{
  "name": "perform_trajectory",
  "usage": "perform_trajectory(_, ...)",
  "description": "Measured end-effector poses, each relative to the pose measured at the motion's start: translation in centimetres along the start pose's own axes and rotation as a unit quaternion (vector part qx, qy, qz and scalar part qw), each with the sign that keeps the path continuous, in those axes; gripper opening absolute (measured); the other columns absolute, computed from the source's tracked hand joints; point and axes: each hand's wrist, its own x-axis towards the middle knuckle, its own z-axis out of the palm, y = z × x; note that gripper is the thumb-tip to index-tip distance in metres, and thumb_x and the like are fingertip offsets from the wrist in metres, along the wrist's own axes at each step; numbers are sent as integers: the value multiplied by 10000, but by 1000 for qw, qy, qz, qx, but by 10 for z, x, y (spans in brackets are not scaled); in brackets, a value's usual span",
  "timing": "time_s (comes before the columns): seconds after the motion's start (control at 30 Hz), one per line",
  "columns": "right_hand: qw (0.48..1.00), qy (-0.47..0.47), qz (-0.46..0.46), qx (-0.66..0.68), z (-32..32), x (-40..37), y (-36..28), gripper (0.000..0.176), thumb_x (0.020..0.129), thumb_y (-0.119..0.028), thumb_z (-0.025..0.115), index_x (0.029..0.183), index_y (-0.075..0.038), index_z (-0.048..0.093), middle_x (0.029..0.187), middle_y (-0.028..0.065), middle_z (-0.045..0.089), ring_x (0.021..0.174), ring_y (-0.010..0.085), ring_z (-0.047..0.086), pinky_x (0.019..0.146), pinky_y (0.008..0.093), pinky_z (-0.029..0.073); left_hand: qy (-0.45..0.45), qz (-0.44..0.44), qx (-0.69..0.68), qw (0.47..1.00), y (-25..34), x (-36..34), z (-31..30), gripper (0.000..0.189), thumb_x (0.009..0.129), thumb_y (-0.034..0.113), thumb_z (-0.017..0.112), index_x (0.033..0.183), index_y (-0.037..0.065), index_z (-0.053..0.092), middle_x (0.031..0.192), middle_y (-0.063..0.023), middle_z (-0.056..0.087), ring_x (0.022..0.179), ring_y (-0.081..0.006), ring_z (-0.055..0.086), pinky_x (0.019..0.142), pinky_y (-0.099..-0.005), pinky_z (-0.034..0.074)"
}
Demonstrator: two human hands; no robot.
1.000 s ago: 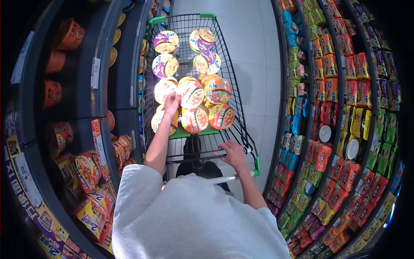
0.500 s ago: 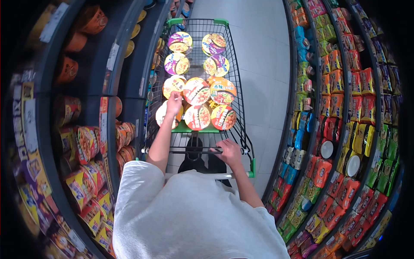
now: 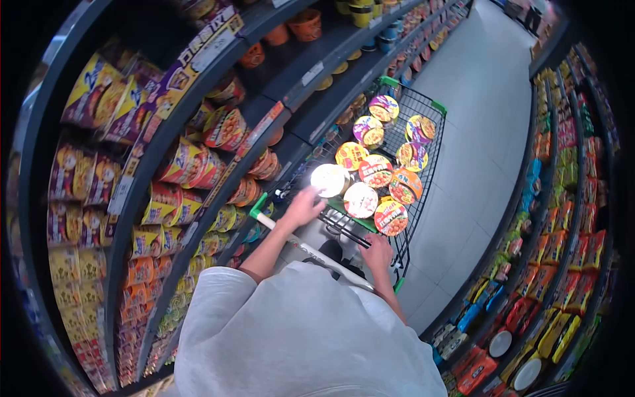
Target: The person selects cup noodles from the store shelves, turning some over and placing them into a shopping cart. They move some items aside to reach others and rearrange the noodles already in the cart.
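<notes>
White-glared noodle bowl (image 3: pixel 329 180) in the cart (image 3: pixel 413 92) lies at the spread grip of the left hand (image 3: pixel 303 206), right hand (image 3: pixel 378 251) clasping the cart bar (image 3: pixel 340 228); a hasty grab could topple neighbouring bowls (image 3: pixel 361 200).

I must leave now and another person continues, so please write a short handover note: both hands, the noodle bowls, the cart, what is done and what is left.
Left hand: looks open, blurred, holds nothing; it is just beside the near-left bowl, which glare washes out. Contact is unclear.
Right hand: closed on a rear bar of the cart.
Done: about ten noodle bowls lie lid-up in the cart basket.
Left: many more bowls and packs stand on the shelves on the left side; none is in hand.
</notes>
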Motion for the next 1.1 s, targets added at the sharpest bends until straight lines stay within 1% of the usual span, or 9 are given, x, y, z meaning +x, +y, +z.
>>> perform_trajectory(0.2, 1000, -8, -2, 9, 4, -1, 7, 281, 698, -219, 865, 928, -125, 734, 885, 27, 737, 893, 250, 689, 770, 410, 549, 365, 159, 103, 911, 32, 69, -169, 158, 870, 9, 638, 1023, 30, 668, 984, -149, 673, 967, -324, 672, 865, -404, 535)
perform_trajectory(0.3, 1000, 0, -11, 8, 4, -3, 7, 278, 703, -226, 862, 930, -123, 740, 887, 28, 740, 894, 255, 691, 769, 412, 550, 486, 42, 152, 859, -12, 97, -238, 201, 959, 169, 574, 1091, 49, 667, 1021, -200, 701, 943, -396, 673, 844, -487, 526)
perform_trajectory(0.37, 1000, 7, -21, 4, 4, -3, 9, 277, 703, -224, 861, 930, -121, 741, 883, 28, 740, 897, 259, 692, 767, 414, 551, 450, -188, 212, 847, -50, 107, -253, 504, 986, 404, 546, 1340, 45, 573, 1139, -263, 697, 1081, -433, 665, 951, -536, 498)
perform_trajectory(0.43, 1000, 3, -10, 5, 3, -3, 8, 283, 701, -216, 861, 939, -123, 739, 894, 33, 741, 909, 266, 692, 780, 420, 550, 461, -185, 405, 767, -114, 114, -231, 626, 985, 495, 527, 1410, 35, 509, 1244, -307, 653, 1150, -479, 625, 996, -561, 474)
perform_trajectory(0.53, 1000, 6, -13, 5, 1, -2, 4, 282, 701, -212, 861, 939, -123, 739, 890, 37, 740, 904, 270, 693, 784, 426, 551, 283, -333, 287, 852, -63, 108, -242, 742, 976, 605, 479, 1421, 11, 495, 1329, -304, 609, 1228, -492, 575, 1041, -580, 437)
perform_trajectory(0.63, 1000, 8, -14, 5, -1, -3, 3, 279, 698, -208, 863, 933, -122, 739, 882, 43, 738, 898, 273, 693, 784, 430, 553, 226, -378, 309, 843, -32, 107, -239, 825, 961, 686, 436, 1434, 11, 482, 1392, -294, 569, 1322, -446, 524, 1060, -575, 417)
perform_trajectory(0.83, 1000, 11, -9, 1, -1, -3, 1, 283, 692, -204, 868, 934, -121, 744, 884, 54, 741, 908, 280, 696, 791, 431, 556, 254, -244, 403, 845, -14, 106, -232, 759, 898, 634, 611, 1332, 20, 507, 1331, -201, 584, 1289, -382, 533, 1030, -585, 410)
perform_trajectory(1.0, 1000, -2, 0, -4, -2, -4, 1, 296, 696, -208, 870, 950, -120, 746, 899, 56, 746, 922, 276, 699, 799, 425, 557, 293, -108, 372, 874, 6, 91, -240, 608, 780, 237, 821, 1262, 63, 495, 1198, -191, 551, 1217, -397, 536, 966, -572, 463)
perform_trajectory(1.1, 1000, -4, 0, 11, -6, -3, -1, 304, 695, -214, 874, 952, -116, 744, 895, 59, 747, 926, 272, 700, 806, 420, 557, 227, -99, 282, 927, 14, 85, -256, 603, 773, 243, 828, 1261, 105, 503, 1245, -183, 527, 1219, -388, 539, 996, -580, 453)
